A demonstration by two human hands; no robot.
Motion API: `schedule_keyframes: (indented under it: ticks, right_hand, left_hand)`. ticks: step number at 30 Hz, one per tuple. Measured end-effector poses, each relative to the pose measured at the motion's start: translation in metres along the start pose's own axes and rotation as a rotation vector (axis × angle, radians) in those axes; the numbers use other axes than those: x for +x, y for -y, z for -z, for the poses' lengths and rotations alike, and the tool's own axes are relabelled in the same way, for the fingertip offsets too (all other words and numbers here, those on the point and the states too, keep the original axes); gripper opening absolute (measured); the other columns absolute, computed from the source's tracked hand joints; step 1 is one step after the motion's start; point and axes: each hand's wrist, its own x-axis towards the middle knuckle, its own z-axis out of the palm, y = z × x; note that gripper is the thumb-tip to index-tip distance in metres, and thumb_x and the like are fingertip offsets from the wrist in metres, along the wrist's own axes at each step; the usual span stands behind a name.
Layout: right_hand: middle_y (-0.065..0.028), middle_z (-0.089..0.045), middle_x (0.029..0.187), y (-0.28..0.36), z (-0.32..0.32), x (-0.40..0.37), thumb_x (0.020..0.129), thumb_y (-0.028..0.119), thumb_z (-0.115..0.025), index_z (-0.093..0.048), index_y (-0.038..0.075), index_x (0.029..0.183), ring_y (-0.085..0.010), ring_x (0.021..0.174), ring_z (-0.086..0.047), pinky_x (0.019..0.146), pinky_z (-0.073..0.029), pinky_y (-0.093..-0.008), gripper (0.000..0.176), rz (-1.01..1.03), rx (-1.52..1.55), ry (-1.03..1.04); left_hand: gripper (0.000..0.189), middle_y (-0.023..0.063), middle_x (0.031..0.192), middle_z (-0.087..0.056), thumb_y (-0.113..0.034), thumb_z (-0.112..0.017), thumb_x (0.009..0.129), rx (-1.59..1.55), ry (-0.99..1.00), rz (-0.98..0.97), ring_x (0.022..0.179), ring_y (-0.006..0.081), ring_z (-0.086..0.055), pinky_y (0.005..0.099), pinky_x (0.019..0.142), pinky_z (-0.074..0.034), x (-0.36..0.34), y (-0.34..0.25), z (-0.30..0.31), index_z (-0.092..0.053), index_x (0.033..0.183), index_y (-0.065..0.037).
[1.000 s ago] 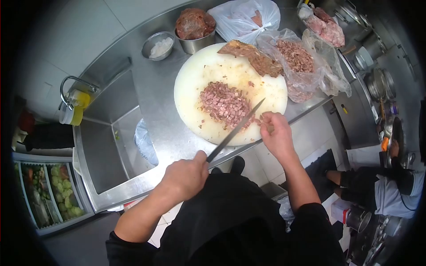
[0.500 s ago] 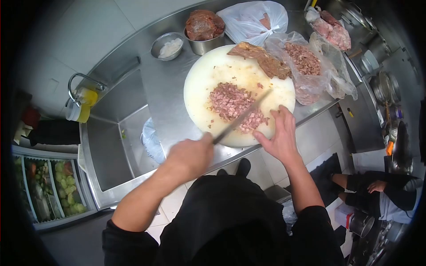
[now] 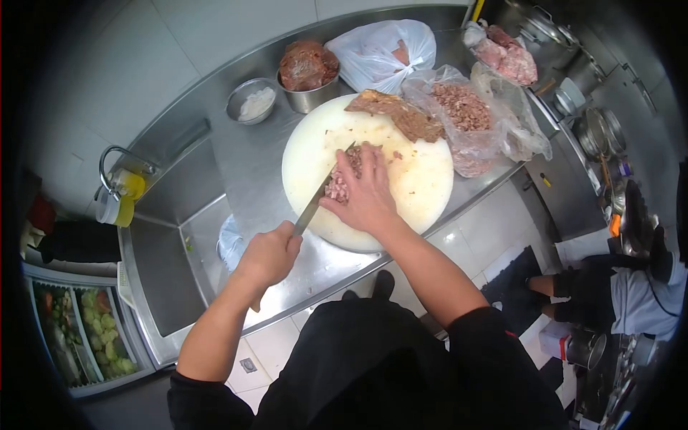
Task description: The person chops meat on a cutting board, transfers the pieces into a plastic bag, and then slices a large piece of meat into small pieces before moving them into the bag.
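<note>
My left hand (image 3: 269, 254) is wrapped round the handle of a knife (image 3: 309, 213). The blade points up and away, its flat side along the left of a pile of diced meat (image 3: 336, 189). Over that pile lies my right hand (image 3: 365, 192), palm down with fingers spread, covering much of the meat. Both are above a round white cutting board (image 3: 426, 175), which has small scraps scattered on it. A brown slab of meat (image 3: 398, 115) rests across the board's far edge. The knife's tip is near my right fingertips.
Behind the board stand a metal pot (image 3: 312, 97) with a large meat piece, a bowl (image 3: 247, 118) of white stuff and a tied plastic bag (image 3: 383, 46). An open bag of diced meat (image 3: 466, 107) sits right. A sink (image 3: 168, 287) is left; another person (image 3: 595, 290) is right.
My right hand has moved from the board's right edge leftward onto the diced meat. The knife has shifted left, and the pile is now gathered between blade and hand. The view has shifted slightly.
</note>
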Motion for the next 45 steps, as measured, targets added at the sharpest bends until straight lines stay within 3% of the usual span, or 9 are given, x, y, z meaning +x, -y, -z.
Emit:
schedule_keyframes:
  ticks: [5,11,14,21,31,38,39,42,45]
  right_hand:
    - [-0.0252,-0.038,0.149,-0.007,-0.027,0.027,0.084,0.042,-0.077,-0.061,0.013,0.135,-0.0505,0.138,-0.038,0.116,-0.035,-0.0563,0.060,0.043,0.201,-0.158]
    - [-0.0145,-0.059,0.132,0.008,-0.049,0.054,0.074,0.007,-0.077,-0.076,0.006,0.093,-0.0327,0.120,-0.060,0.104,-0.050,-0.0405,0.019,-0.294,0.635,-0.460]
    - [-0.0142,-0.059,0.133,0.007,-0.039,0.057,0.075,0.005,-0.076,-0.077,0.006,0.097,-0.0295,0.119,-0.062,0.101,-0.052,-0.0374,0.022,-0.445,0.778,-0.476]
    - [-0.0132,-0.062,0.127,-0.014,0.018,0.084,0.075,0.001,-0.074,-0.076,0.006,0.097,-0.0278,0.112,-0.066,0.095,-0.054,-0.0356,0.023,-0.218,0.895,-0.631]
    - [-0.0155,-0.065,0.126,-0.203,0.133,0.136,0.081,0.004,-0.073,-0.076,0.004,0.102,-0.0269,0.114,-0.065,0.100,-0.051,-0.0349,0.021,-0.056,0.717,-0.675]
    - [-0.0242,-0.067,0.120,-0.323,0.079,0.133,0.094,0.025,-0.064,-0.075,0.005,0.111,-0.0409,0.117,-0.063,0.103,-0.049,-0.0453,0.029,0.068,0.207,-0.209]
    - [-0.0267,-0.063,0.131,-0.315,0.097,0.130,0.097,0.029,-0.058,-0.071,0.001,0.123,-0.0459,0.126,-0.056,0.112,-0.043,-0.0475,0.040,0.033,0.181,0.007]
    - [-0.0281,-0.051,0.147,-0.323,0.079,0.107,0.092,0.029,-0.060,-0.057,-0.002,0.141,-0.0484,0.141,-0.040,0.119,-0.032,-0.0529,0.058,0.273,-0.094,-0.081]
    - [-0.0273,-0.029,0.165,-0.304,0.098,0.105,0.093,0.040,-0.059,-0.038,-0.002,0.155,-0.0490,0.153,-0.019,0.126,-0.017,-0.0539,0.078,0.134,-0.169,0.173]
  left_hand:
    - [0.024,0.0059,0.070,-0.057,-0.025,-0.054,0.104,-0.638,0.264,0.101,0.052,0.0137,-0.058,0.0302,0.051,-0.050,0.011,0.001,0.000,-0.057,0.103,-0.001]
    - [0.030,0.0105,0.072,-0.062,-0.027,-0.054,0.101,-0.769,0.110,0.130,0.053,0.0202,-0.063,0.0354,0.055,-0.054,0.001,-0.050,-0.045,-0.058,0.110,0.002]
    - [0.033,0.0146,0.075,-0.065,-0.027,-0.053,0.101,-0.717,0.073,0.142,0.056,0.0237,-0.068,0.0376,0.058,-0.056,-0.001,-0.067,-0.045,-0.057,0.112,0.004]
    - [0.031,0.0173,0.077,-0.068,-0.027,-0.054,0.103,-0.684,-0.019,0.143,0.059,0.0261,-0.070,0.0394,0.061,-0.056,-0.007,-0.130,-0.025,-0.054,0.111,0.003]
    - [0.037,0.0232,0.082,-0.069,-0.031,-0.055,0.105,-0.784,-0.026,-0.125,0.064,0.0283,-0.073,0.0428,0.065,-0.058,0.080,-0.300,-0.046,-0.049,0.115,0.004]
    - [0.031,0.0106,0.079,-0.063,-0.029,-0.053,0.106,-0.973,0.124,0.104,0.059,0.0202,-0.067,0.0364,0.058,-0.055,0.103,-0.299,-0.065,-0.049,0.112,0.002]
    - [0.029,0.0078,0.079,-0.061,-0.027,-0.054,0.105,-0.989,0.125,0.122,0.057,0.0170,-0.064,0.0332,0.056,-0.053,0.101,-0.293,-0.066,-0.051,0.112,0.001]
    - [0.022,0.0061,0.078,-0.060,-0.022,-0.055,0.104,-1.135,0.163,0.182,0.056,0.0159,-0.060,0.0300,0.052,-0.050,0.092,-0.290,-0.053,-0.051,0.111,-0.002]
    - [0.027,0.0062,0.079,-0.059,-0.025,-0.056,0.104,-1.124,0.168,0.194,0.056,0.0160,-0.061,0.0308,0.055,-0.051,0.099,-0.288,-0.052,-0.052,0.112,0.000]
